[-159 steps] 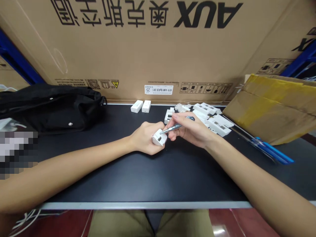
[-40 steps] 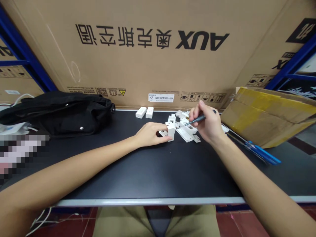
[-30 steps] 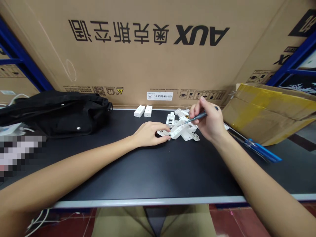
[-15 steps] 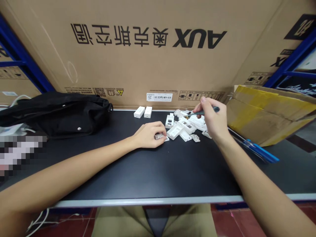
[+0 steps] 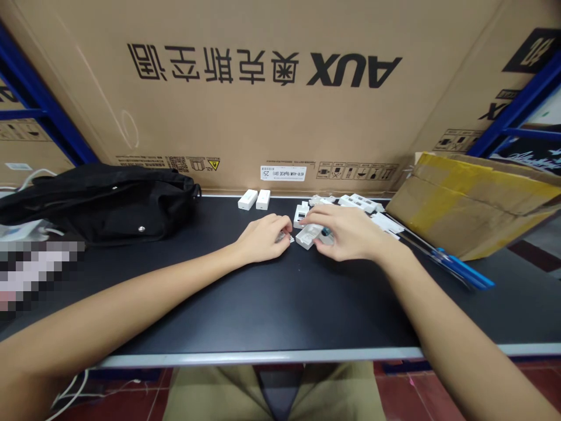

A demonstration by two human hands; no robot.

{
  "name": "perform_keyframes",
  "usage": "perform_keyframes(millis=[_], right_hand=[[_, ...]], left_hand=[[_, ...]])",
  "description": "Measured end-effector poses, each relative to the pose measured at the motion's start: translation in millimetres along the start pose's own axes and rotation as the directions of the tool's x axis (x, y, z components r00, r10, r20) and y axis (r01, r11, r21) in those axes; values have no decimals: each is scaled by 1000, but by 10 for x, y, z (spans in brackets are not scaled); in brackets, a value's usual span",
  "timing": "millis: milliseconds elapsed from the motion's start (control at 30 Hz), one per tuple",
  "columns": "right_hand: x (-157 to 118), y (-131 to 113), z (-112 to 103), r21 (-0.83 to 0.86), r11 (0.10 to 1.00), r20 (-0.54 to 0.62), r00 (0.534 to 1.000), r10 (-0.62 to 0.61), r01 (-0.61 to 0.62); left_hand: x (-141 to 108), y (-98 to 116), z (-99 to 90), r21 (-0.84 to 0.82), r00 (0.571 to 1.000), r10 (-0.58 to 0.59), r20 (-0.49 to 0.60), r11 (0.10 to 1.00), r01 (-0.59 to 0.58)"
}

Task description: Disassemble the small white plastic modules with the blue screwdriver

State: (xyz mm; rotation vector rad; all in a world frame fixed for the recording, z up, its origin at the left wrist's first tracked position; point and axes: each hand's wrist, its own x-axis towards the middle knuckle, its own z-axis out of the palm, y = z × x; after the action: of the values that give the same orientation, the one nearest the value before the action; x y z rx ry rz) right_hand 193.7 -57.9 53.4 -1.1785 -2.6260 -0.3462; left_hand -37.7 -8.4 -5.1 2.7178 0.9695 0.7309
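Observation:
My left hand point(image 5: 265, 238) rests on the dark tabletop with its fingers curled around a small whitish plastic piece point(image 5: 283, 236), mostly hidden by the fingertips. Just to its right, a shallow white plastic casing point(image 5: 308, 235) sits between the thumb and fingers of my right hand point(image 5: 350, 231). Under that palm shows the dark teal end of a slim tool point(image 5: 325, 232); its other end is hidden. Behind the casing stands another white housing point(image 5: 301, 214) with a dark slot. More white plastic parts point(image 5: 362, 203) lie beyond and beside my right hand, which covers some of the pile.
Two small white boxes point(image 5: 255, 199) stand at the back. A black bag point(image 5: 131, 202) lies to the left. On the right are a taped cardboard box point(image 5: 473, 204) and blue-handled tools point(image 5: 464, 269). A large AUX carton point(image 5: 263, 117) rises behind the table point(image 5: 263, 316).
My right hand has come down and left from above the pile to the white casing, its fingers now pointing left. The slim tool has moved with it under the palm. My left hand barely shifted.

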Motion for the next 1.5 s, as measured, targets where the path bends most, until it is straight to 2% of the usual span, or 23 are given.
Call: perform_keyframes(millis=[67, 167, 333, 467, 533, 600, 667, 700, 800, 900, 1033, 1133, 1233, 1333, 1500], right_hand=[[22, -25, 39, 7, 1000, 78, 997, -17, 16], [52, -45, 88, -25, 1000, 135, 991, -9, 12], [67, -48, 98, -81, 997, 115, 993, 2, 7], [60, -40, 81, 45, 999, -39, 999, 27, -25], [57, -47, 76, 190, 980, -152, 984, 90, -60], [53, -70, 67, 387, 918, -237, 954, 184, -81], [49, -105, 45, 589, 805, -254, 927, 275, -77], [46, -124, 27, 667, 741, -240, 920, 311, -76], [40, -170, -35, 807, 585, -202, 891, 407, -85], [44, -189, -69, 866, 491, -180, 860, 477, -90], [62, -198, -43, 920, 385, -141, 856, 497, -73], [73, -202, -22, 913, 401, -137, 867, 478, -77], [81, -197, -30, 876, 465, -95, 901, 423, -126], [98, -193, -46, 850, 499, -42, 924, 381, -167], [150, -219, 4, 857, 467, 67, 944, 323, -220]], left_hand=[[-1, -4, 7, 28, 999, -39, -24, 999, 40], [3, -6, 18, 58, 997, -57, -51, 997, 60], [24, -4, 22, 69, 998, -30, -54, 997, 34], [26, -19, 7, -24, 990, 4, -143, 1000, -8], [10, -14, 1, -96, 978, 42, -203, 993, -63], [-17, 30, 3, -207, 964, 84, -253, 968, -139], [-53, 124, 17, -393, 955, 95, -281, 896, -205], [-71, 187, 27, -509, 956, 84, -282, 831, -223], [-120, 376, 63, -777, 983, 65, -170, 605, -174], [-134, 457, 98, -888, 996, 23, -89, 450, -89], [-91, 408, 123, -934, 992, -92, -90, 354, -52], [-47, 378, 115, -966, 988, -132, -77, 257, -41], [-17, 368, 100, -987, 991, -132, 13, 160, 34], [-8, 344, 94, -989, 987, -146, 62, 125, 81], [-13, 306, 84, -987, 980, -131, 153, 36, 159]])
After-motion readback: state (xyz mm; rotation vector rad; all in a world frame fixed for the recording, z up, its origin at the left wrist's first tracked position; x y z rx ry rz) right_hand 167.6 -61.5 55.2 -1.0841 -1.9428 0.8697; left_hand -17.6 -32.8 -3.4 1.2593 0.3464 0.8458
